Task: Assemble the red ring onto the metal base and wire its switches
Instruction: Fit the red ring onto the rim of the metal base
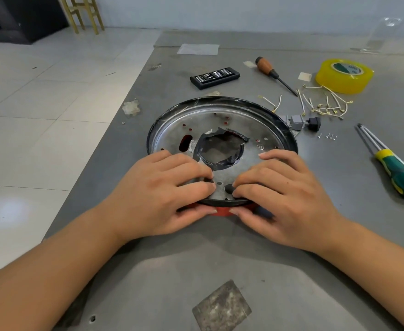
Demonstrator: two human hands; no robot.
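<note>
The round, shallow, silver metal base (222, 130) with its dark rim lies flat on the grey tabletop (220, 259), a ragged, tape-edged hole at its middle. Under its near edge a strip of the red plastic ring (222, 209) shows, so the ring appears to sit beneath or around the base. Both hands work that near edge. The left hand (162, 194) has its fingers curled down onto the plate and its thumb against the red band; the right hand (277, 194) mirrors it, its fingertips touching a small black knob-like part (229, 188) on the plate. Each grip is a half-closed pinch across the rim, thumb below and fingers above.

This looks like the seating step: squeezing base and ring together, perhaps aligning their holes. Wiring seems not begun. The short pale wires with brass terminals (325, 103), the small grey and black switches (303, 123) and the tiny silver screws (330, 136) lie untouched to the right.

Next, the ring probably needs checking all round for even seating, then fixing with screws, which calls for the green-and-yellow-handled screwdriver (396, 170) nearby.
</note>
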